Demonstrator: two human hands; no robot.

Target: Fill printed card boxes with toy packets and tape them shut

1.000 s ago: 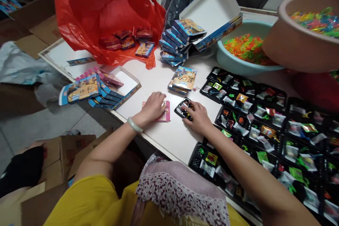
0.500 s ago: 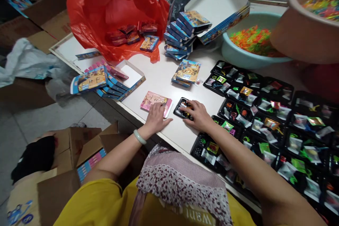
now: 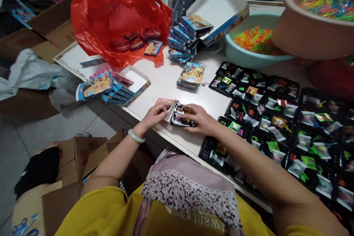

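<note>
In the head view, my left hand [image 3: 155, 116] grips a flat pink box [image 3: 165, 101] near the front edge of the table. Its fingers are bent over the box, and the box's right end stands open with a pale flap raised. My right hand [image 3: 201, 120] holds a small black tray [image 3: 177, 119] from the right side, fingers over its top. Small packets and orange pieces lie in the tray. The tray's left edge is up against the open end of the box; whether it is inside, I cannot tell.
Rows of filled black trays [image 3: 267, 123] cover the right of the table. Behind stand a light blue basin [image 3: 235, 51] and a beige tub [image 3: 312, 33] of colourful pieces. A red bag [image 3: 91, 14], stacked blue boxes [image 3: 181, 38] and an open display box [image 3: 142, 81] lie further left.
My right hand has moved the black tray leftward against the pink box. My left hand has shifted slightly left, and the box's end flap now stands up.
</note>
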